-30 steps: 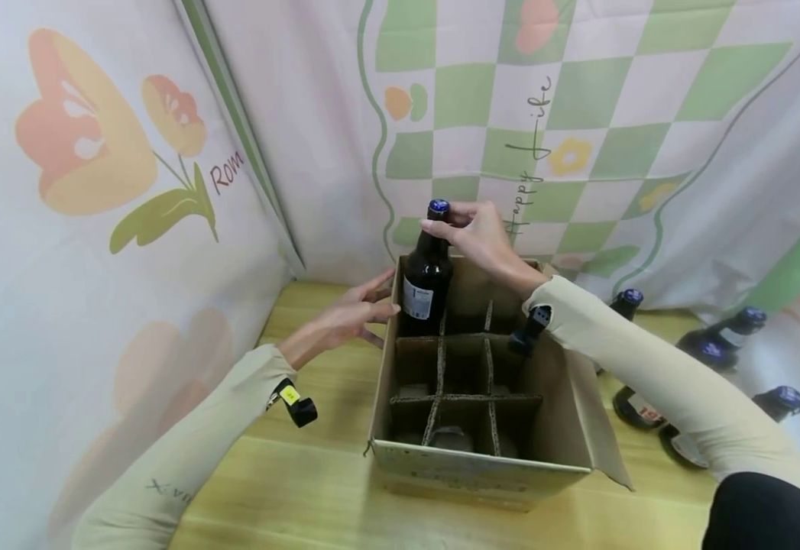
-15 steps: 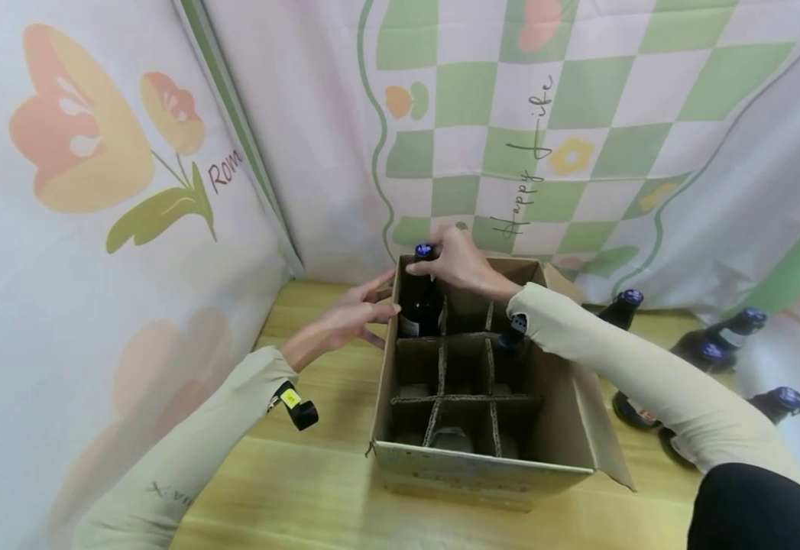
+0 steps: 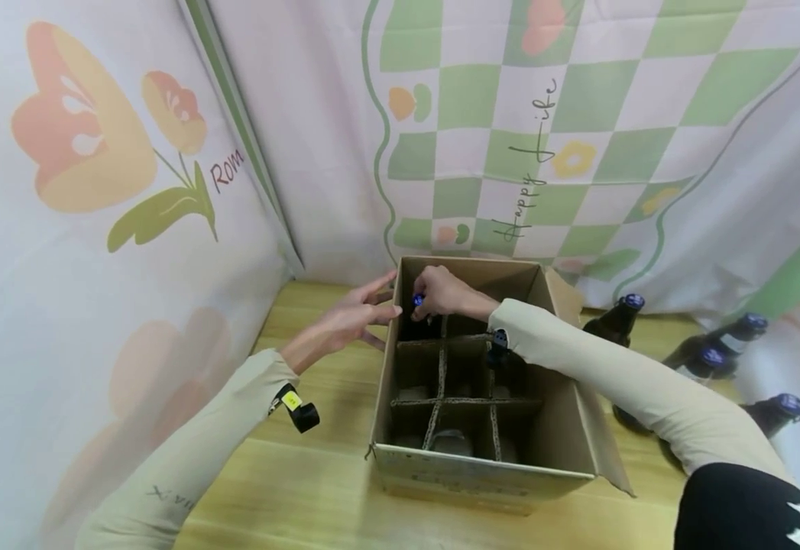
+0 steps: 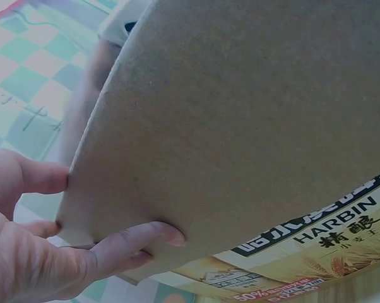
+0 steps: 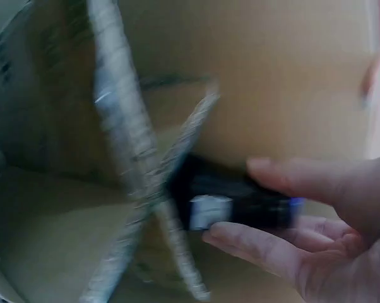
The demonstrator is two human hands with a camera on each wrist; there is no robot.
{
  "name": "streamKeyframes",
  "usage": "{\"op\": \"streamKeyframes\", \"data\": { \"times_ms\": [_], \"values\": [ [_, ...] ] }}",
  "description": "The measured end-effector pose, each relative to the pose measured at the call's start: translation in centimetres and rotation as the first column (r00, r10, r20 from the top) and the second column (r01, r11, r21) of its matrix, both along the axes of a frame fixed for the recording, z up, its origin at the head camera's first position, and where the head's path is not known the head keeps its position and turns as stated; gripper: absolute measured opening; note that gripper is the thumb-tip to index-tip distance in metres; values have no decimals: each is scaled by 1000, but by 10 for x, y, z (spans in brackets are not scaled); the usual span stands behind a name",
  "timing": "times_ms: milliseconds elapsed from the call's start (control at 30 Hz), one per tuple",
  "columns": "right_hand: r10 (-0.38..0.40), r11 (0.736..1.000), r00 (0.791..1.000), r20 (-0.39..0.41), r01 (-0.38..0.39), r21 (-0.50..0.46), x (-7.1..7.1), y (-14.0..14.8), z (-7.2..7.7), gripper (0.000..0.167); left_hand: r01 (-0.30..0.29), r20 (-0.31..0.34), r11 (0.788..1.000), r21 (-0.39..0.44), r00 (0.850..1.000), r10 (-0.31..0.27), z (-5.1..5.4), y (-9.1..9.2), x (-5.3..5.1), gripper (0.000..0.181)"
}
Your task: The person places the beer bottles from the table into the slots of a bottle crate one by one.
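Observation:
A cardboard box with crossed dividers stands on the table. In its back left compartment is a dark bottle with a blue cap, its neck held by my right hand from the right. The right wrist view shows the thumb and fingers around the neck of the bottle. My left hand rests against the box's left wall near the back corner; in the left wrist view its fingers lie spread on the cardboard.
Several blue-capped bottles stand to the right of the box on the wooden table, partly behind the right sleeve. A side flap hangs outward on the box's right. Printed curtains are behind and at the left.
My right hand has moved down into the back left compartment with the bottle, whose cap now sits below the box's rim. My left hand has stayed at the left wall.

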State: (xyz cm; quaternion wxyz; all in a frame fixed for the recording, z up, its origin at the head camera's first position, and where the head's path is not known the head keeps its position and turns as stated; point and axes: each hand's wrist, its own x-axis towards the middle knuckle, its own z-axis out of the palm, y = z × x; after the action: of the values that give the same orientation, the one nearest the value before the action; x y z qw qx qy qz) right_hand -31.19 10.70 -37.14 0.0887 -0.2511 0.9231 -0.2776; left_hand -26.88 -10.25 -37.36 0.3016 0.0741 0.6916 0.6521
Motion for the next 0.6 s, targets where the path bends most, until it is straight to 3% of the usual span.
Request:
{"op": "streamKeyframes", "data": {
  "times_ms": [300, 600],
  "values": [
    [30, 998, 991, 130, -37, 54, 4, 1, 11, 21, 0, -5, 1000, -12, 1000, 0, 1, 2, 1, 81],
    [44, 999, 982, 184, -43, -13, 3, 11, 32, 18, 1, -12, 1000, -5, 1000, -1, -1, 1, 3, 81]
  ]
}}
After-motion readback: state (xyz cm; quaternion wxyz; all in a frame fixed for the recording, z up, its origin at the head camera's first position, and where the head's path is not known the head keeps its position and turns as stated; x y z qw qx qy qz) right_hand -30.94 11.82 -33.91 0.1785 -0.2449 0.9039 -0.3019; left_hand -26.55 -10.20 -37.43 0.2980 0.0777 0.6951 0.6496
